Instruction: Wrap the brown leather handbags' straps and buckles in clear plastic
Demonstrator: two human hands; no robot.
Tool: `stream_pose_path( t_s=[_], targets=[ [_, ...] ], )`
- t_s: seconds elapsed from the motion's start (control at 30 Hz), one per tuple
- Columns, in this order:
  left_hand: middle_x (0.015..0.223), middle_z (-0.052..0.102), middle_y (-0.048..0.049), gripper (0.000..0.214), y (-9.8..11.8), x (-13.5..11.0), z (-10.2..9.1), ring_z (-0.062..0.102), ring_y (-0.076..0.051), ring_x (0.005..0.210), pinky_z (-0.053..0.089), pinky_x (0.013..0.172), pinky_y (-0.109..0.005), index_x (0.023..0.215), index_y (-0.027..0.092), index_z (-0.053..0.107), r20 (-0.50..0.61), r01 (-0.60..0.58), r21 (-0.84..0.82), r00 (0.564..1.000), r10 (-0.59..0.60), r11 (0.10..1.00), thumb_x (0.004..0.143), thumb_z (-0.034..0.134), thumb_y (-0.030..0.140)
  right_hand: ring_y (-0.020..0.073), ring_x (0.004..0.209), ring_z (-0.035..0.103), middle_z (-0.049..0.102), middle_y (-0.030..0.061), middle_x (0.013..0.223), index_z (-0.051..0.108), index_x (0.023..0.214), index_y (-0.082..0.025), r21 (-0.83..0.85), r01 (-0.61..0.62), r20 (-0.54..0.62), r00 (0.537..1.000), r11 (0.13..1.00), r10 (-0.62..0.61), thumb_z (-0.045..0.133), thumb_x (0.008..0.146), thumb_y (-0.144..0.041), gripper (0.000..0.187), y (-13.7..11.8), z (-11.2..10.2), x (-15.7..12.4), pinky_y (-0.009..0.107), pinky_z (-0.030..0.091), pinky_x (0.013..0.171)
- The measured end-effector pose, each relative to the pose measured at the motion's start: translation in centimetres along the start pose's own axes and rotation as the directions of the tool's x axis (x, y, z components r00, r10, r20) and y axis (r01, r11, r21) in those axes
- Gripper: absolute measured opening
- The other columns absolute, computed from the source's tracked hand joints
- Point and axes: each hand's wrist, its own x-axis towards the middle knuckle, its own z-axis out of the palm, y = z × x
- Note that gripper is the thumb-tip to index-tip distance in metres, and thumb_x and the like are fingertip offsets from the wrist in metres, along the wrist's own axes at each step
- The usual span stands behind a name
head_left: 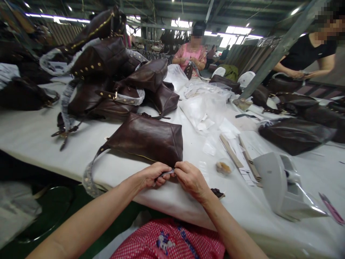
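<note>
A dark brown leather handbag (147, 138) lies flat on the white table (29, 133), its wrapped strap (90, 172) curling toward the near edge. Both my hands meet at the bag's near right corner. My left hand (152, 176) is closed, pinching a small pale strip (167, 173) between fingers and thumb. My right hand (191, 178) is closed too, its fingertips pinching the other end of that strip right against the bag's edge. What the strip is I cannot make out.
A heap of brown handbags (107, 72) fills the back left. Clear plastic bags (207, 104), paper tags and flat card strips (233, 153) lie to the right, with a grey device (280, 183) and pink scissors (332, 210). Two other people work at the far side.
</note>
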Motion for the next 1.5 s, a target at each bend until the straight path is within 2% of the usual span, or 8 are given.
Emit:
stream_pose_path(
  t_s=[0.23,0.47,0.77,0.9,1.0,1.2,1.3,1.5],
  targets=[
    [0.044,0.041,0.0087,0.013,-1.6,0.9,-0.1,0.022,-0.003,0.028,0.010,0.031,-0.018,0.065,0.019,0.050,-0.095,-0.144,0.170,0.982,0.161,0.975,0.071,0.055,0.029,0.0184,0.076,0.051,0.062,0.0082,0.086,0.063,0.080,-0.017,-0.034,0.039,0.023,0.999,0.999,-0.038,0.043,0.095,-0.015,0.025,-0.3,0.1,-0.4,0.031,0.042,0.067],
    [0.042,0.041,0.0085,0.018,-2.2,1.7,-0.7,0.024,-0.004,0.028,0.011,0.032,-0.019,0.062,0.020,0.048,-0.093,-0.180,0.242,0.974,0.208,0.953,0.072,0.056,0.033,0.0172,0.075,0.049,0.059,0.0071,0.083,0.061,0.071,-0.017,0.054,0.013,0.147,0.989,0.998,-0.021,0.049,0.092,-0.015,0.025,0.2,-0.5,0.5,0.029,0.041,0.068],
    [0.045,0.055,0.0040,0.012,-0.9,0.1,0.0,0.029,-0.004,0.028,0.015,0.030,-0.017,0.068,0.016,0.055,-0.057,-0.149,0.159,0.986,0.159,0.976,0.069,0.057,0.028,0.0180,0.070,0.044,0.056,0.0051,0.077,0.058,0.072,-0.018,-0.143,0.092,0.091,0.993,0.985,-0.079,0.048,0.093,-0.017,0.024,0.6,0.8,1.0,0.031,0.035,0.062],
    [0.062,0.068,-0.0068,0.014,-0.5,0.1,-0.4,0.047,-0.006,0.038,0.032,0.035,-0.016,0.071,0.010,0.061,0.015,-0.103,0.051,0.995,0.102,0.993,0.069,0.064,0.023,0.0176,0.071,0.045,0.055,0.0059,0.079,0.058,0.073,-0.017,-0.107,0.061,0.042,0.998,0.992,-0.057,0.044,0.095,-0.018,0.026,0.6,1.1,0.6,0.030,0.036,0.064],
    [0.061,0.066,-0.0072,0.010,-0.5,0.8,-0.6,0.056,-0.011,0.048,0.046,0.046,-0.020,0.070,0.006,0.063,0.074,-0.036,-0.112,0.996,0.044,0.993,0.069,0.066,0.016,0.0170,0.071,0.046,0.055,0.0063,0.081,0.058,0.073,-0.017,-0.085,0.059,0.036,0.998,0.995,-0.056,0.043,0.095,-0.016,0.027,0.9,1.2,0.5,0.029,0.038,0.065],
    [0.052,0.058,-0.0024,0.011,-1.1,2.3,-0.3,0.051,-0.008,0.042,0.041,0.040,-0.017,0.062,0.008,0.061,-0.030,-0.018,-0.179,0.999,0.013,0.984,0.072,0.062,0.013,0.0169,0.075,0.051,0.057,0.0065,0.082,0.060,0.073,-0.017,-0.036,0.002,0.050,0.999,0.999,0.000,0.045,0.093,-0.012,0.025,0.9,1.5,0.7,0.028,0.044,0.068],
    [0.052,0.059,-0.0017,0.012,-1.2,2.1,-0.2,0.050,-0.007,0.040,0.040,0.039,-0.016,0.063,0.009,0.060,-0.083,-0.046,-0.178,0.996,0.032,0.983,0.074,0.057,0.012,0.0164,0.078,0.055,0.057,0.0061,0.085,0.062,0.080,-0.018,0.075,-0.065,0.055,0.997,0.995,0.061,0.045,0.092,-0.011,0.022,1.0,0.4,0.9,0.026,0.048,0.070],
    [0.058,0.063,-0.0034,0.006,-0.9,1.0,-0.2,0.051,-0.008,0.041,0.040,0.040,-0.018,0.067,0.009,0.061,-0.061,-0.059,-0.176,0.997,0.049,0.983,0.070,0.063,0.013,0.0167,0.081,0.060,0.060,0.0068,0.088,0.063,0.087,-0.019,0.218,-0.254,-0.095,0.955,0.942,0.280,0.049,0.091,-0.015,0.015,0.7,-4.1,0.3,0.027,0.050,0.072]
  ],
)
